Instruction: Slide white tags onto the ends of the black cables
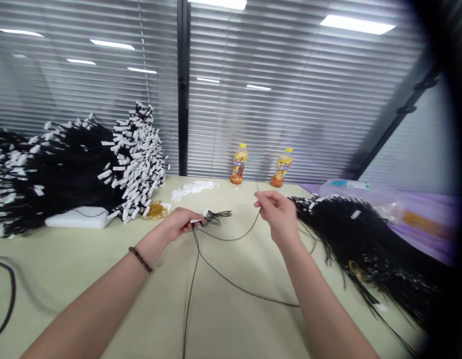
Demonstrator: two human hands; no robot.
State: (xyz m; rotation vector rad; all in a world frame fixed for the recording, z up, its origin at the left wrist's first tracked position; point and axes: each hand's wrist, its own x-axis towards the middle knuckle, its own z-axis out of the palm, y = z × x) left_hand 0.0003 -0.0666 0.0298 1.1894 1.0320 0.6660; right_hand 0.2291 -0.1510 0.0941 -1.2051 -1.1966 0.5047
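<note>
My left hand is closed on a black cable near a white tag or connector. Thin loose black strands fan out just beyond its fingertips. A strand of the cable curves across to my right hand, which pinches it between thumb and fingers, raised a little above the table. Two further lengths trail from the left hand, one toward the near edge and one passing under my right forearm. The exact grip inside the left fingers is hidden.
A large heap of black cables with white ends lies at left, over a white box. Yellow rubber bands and white pieces sit nearby. Two bottles stand behind. More black cables cover the right side.
</note>
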